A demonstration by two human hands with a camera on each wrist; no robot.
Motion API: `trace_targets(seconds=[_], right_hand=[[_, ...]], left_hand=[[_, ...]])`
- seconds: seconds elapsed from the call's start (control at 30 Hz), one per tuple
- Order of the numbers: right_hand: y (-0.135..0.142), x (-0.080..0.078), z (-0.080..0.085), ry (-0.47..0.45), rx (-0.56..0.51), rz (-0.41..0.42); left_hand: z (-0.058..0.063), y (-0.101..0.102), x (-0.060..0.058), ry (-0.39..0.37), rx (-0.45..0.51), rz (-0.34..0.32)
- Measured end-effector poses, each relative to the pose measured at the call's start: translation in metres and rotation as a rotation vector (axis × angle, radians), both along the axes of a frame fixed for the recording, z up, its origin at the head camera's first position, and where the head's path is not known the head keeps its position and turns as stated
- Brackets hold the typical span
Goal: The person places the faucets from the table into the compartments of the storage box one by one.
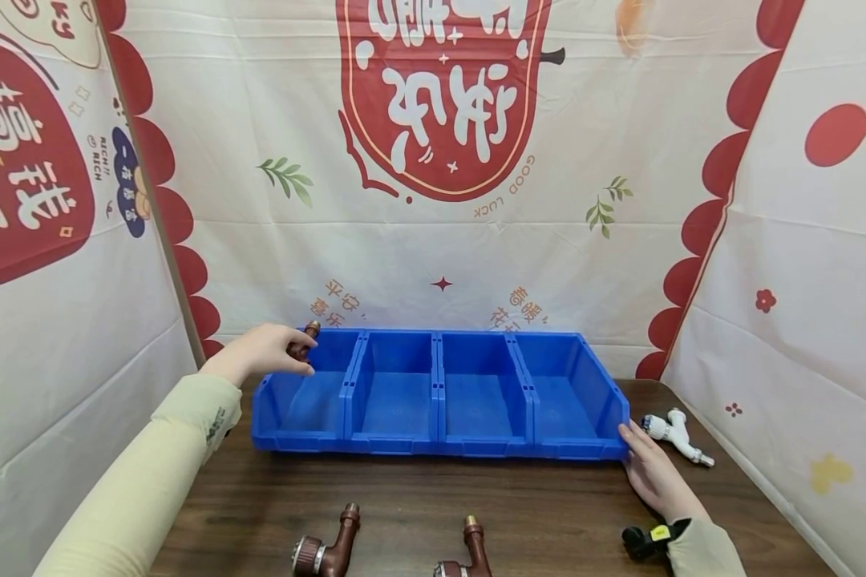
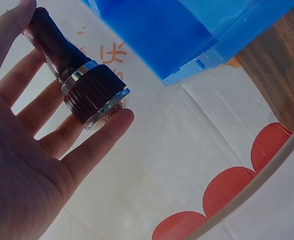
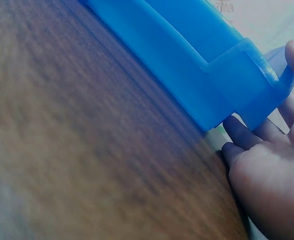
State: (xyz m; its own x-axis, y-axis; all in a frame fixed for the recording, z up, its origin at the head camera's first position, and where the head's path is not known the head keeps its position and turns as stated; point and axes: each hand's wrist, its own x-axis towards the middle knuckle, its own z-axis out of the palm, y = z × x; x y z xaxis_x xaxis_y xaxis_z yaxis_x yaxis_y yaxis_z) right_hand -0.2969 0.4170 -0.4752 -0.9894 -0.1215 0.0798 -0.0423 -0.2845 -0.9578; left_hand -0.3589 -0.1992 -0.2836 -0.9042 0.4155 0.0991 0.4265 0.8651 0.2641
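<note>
In the head view my left hand [image 1: 256, 353] is over the leftmost compartment of a blue four-part storage bin [image 1: 397, 445]. It holds a brown tap [image 2: 94, 92] by its narrow neck, thumb on one side and fingers behind. The tap's ribbed collar and clear-faced end point away from the palm in the left wrist view; its brass tip shows above the hand in the head view. At the bin's right end my right hand [image 1: 653, 473] grips the corner, its thumb against the side wall and fingers [image 3: 241, 132] at the lower edge.
Two more brown taps, a left one [image 1: 335, 541] and a right one [image 1: 469, 549], lie on the wooden table [image 1: 404, 489] in front of the bin. A white tap [image 1: 678, 437] lies beyond the right hand. Printed cloth [image 1: 440, 248] encloses the back and sides.
</note>
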Motion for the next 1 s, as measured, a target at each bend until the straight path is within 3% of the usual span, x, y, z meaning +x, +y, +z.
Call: trace_targets(seconds=[0.7,1.0], right_hand=[[-0.001,0.002,0.008,-0.016,0.015,-0.011],[-0.002,0.007,0.008,-0.059,-0.009,-0.029]], left_hand=[[0.005,0.005,-0.006,-0.031,-0.009,-0.027],[0.001,0.005,-0.011,-0.047,-0.009,-0.026]])
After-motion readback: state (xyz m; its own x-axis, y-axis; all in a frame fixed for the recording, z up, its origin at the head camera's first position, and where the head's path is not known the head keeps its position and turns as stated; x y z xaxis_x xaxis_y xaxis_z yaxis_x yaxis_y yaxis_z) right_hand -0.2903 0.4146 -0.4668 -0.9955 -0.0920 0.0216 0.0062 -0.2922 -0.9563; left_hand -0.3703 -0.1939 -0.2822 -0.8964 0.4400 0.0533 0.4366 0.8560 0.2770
